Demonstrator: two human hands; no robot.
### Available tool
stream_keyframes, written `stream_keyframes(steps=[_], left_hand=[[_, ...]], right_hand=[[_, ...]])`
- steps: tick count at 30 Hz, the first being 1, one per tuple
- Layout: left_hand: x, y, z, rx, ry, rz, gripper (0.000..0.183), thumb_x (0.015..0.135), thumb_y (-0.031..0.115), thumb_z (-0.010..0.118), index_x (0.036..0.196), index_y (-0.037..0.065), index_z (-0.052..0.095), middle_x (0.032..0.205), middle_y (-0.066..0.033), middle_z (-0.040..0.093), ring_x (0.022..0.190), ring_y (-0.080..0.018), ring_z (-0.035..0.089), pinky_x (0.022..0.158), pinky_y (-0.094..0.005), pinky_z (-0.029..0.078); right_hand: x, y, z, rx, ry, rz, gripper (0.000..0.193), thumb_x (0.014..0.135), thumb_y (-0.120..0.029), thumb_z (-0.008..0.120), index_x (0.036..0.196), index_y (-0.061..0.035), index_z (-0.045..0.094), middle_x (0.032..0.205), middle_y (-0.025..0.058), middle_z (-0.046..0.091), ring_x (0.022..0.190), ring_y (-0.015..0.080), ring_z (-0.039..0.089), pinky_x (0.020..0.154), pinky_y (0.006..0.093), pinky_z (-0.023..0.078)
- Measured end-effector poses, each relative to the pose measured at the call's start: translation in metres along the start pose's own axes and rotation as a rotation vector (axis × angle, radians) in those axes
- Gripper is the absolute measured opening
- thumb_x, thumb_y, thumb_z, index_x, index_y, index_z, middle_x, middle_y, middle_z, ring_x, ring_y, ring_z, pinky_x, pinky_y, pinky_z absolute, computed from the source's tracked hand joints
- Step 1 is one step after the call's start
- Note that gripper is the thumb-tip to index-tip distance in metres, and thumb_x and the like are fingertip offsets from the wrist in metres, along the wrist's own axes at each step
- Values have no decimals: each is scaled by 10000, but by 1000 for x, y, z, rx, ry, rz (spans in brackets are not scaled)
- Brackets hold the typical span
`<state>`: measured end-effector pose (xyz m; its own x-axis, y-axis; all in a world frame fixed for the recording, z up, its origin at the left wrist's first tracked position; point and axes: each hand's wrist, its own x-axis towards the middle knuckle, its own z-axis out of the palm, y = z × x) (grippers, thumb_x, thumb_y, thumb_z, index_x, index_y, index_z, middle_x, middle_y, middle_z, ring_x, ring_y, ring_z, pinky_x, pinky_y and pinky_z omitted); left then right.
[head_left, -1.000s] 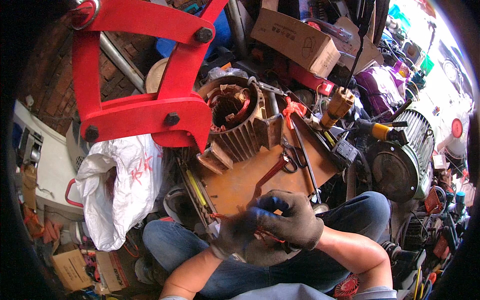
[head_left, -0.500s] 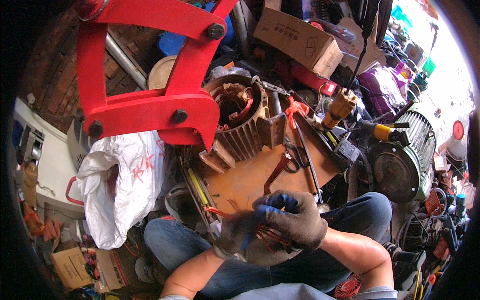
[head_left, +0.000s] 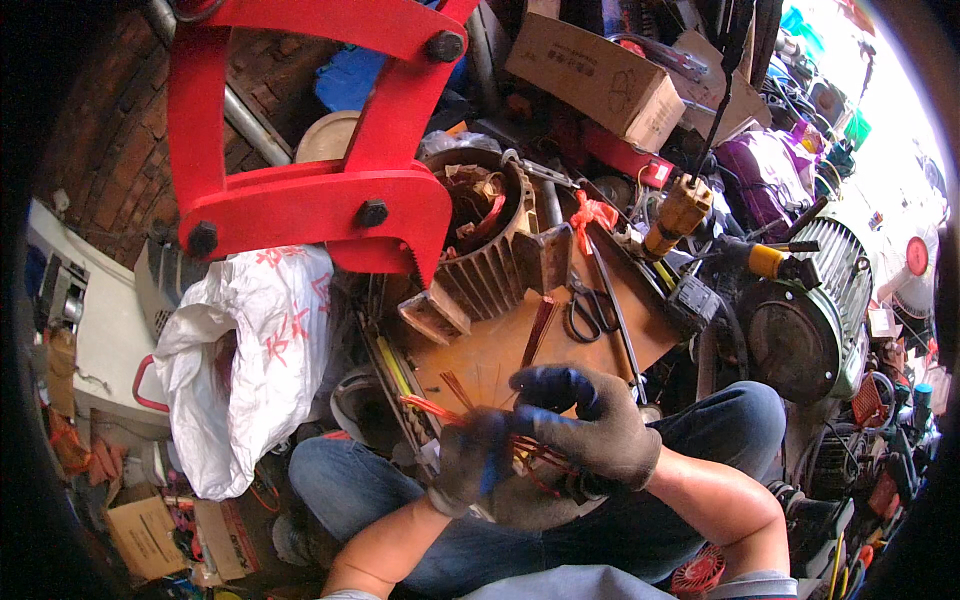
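My left hand [head_left: 466, 462], in a grey glove with blue fingers, is closed around a bundle of thin copper wires [head_left: 456, 390]. Its fingertips are somewhat blurred. Loose strands fan out above it, beside red-orange wire ends. My right hand [head_left: 592, 420], gloved alike, sits close beside the left with its forefinger and thumb curved apart. More copper wire [head_left: 540, 456] hangs below its thumb, between the hands. A dark reddish strip of wires [head_left: 539, 330] points away over the brown board [head_left: 480, 362]. Black-handled scissors [head_left: 590, 312] lie beyond my right hand.
A finned motor housing [head_left: 488, 278] with windings stands on the board's far side. The red toothed jaw arm [head_left: 310, 215] hangs at upper left, above a white sack [head_left: 245, 380]. A yellow power tool [head_left: 678, 218] and a green-grey motor [head_left: 800, 320] are at right.
My right forefinger and thumb have spread apart from a closed position. The reddish wire strip has shifted left and more upright. The red jaw arm appears slightly farther right.
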<state>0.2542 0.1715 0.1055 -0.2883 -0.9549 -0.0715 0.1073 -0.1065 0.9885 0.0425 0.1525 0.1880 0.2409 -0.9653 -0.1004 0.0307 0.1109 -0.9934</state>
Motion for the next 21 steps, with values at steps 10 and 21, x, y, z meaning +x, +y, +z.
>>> stream_keyframes(steps=[10, 21], left_hand=[[2, -5, 1, -72, 58, -39, 253, 1005, 266, 608, 1073, 27, 656, 972, -55, 684, 844, -157, 669, 710, -298, 551], [-3, 0, -1, -157, -77, -84, 182, 1012, 175, 583, 1080, 17, 643, 976, -84, 685, 904, -175, 660, 761, -327, 552]], right_hand=[[0, -4, -9, -111, -153, 40, 428, 886, -170, 750, 1262, 1, 637, 1103, 132, 707, 1013, 173, 673, 898, 311, 534], [-5, 2, -5, -73, -85, 9, 295, 938, -218, 668, 1143, -6, 681, 1001, 154, 728, 888, 193, 711, 812, 340, 547]])
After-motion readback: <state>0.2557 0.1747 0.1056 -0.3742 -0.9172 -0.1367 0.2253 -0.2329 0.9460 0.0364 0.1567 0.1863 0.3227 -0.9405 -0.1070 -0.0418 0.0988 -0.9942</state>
